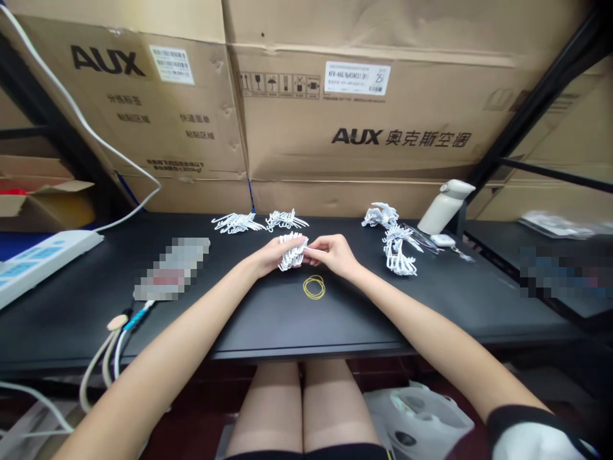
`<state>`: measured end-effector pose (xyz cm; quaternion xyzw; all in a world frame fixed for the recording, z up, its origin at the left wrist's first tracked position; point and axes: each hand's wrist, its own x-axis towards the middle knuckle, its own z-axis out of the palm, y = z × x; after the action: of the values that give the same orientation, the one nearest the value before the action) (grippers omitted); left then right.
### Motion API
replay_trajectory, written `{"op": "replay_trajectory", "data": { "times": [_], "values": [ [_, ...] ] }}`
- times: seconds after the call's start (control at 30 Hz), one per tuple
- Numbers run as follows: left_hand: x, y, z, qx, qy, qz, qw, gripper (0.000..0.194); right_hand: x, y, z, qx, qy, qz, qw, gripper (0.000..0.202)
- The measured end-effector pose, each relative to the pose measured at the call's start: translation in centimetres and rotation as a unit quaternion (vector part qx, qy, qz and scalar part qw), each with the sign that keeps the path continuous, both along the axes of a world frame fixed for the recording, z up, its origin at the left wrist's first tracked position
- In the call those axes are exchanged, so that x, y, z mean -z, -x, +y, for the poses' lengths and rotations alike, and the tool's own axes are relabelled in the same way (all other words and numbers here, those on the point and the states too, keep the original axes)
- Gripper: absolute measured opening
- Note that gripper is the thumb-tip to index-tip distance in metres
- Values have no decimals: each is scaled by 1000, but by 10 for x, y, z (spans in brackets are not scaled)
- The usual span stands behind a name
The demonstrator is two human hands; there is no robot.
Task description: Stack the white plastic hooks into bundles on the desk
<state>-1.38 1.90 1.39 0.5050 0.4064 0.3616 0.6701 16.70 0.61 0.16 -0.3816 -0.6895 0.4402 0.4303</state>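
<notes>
My left hand [271,257] is wrapped round a bunch of thin white hook-shaped pieces [290,252], held just above the black table. From the right, my right hand [335,254] meets the bunch, its thumb and fingers pinching the end of a white hook-shaped piece [308,250]. Below the hands lie yellow rubber bands [314,287], looped over each other. Further back rest two heaps of similar white pieces, one left heap [237,222] and one nearer heap [286,220]. More white pieces [400,250] lie to the right, with another heap [380,214] behind them.
A cream bottle [443,207] stands at the back right, beside a small white device [443,241] and dark cables. On the left are a blurred-out phone-like object [173,268] with cables and a white power strip [48,259]. Large cardboard boxes [297,153] wall off the back.
</notes>
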Motion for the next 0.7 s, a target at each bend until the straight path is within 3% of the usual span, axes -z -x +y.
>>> {"op": "replay_trajectory", "data": {
  "times": [0.2,0.37,0.5,0.7],
  "values": [
    [-2,4,4,11,-7,2,1000,41,-1,-1,3,50,-34,5,998,42],
    [-2,8,9,-65,-18,14,998,47,-1,-23,25,168,-50,29,984,46],
    [-3,10,8,-72,-26,38,996,47,1,-55,49,271,-68,27,960,44],
    [-2,10,7,-65,-39,49,996,45,9,-69,80,289,-57,-54,954,31]
  ]
}}
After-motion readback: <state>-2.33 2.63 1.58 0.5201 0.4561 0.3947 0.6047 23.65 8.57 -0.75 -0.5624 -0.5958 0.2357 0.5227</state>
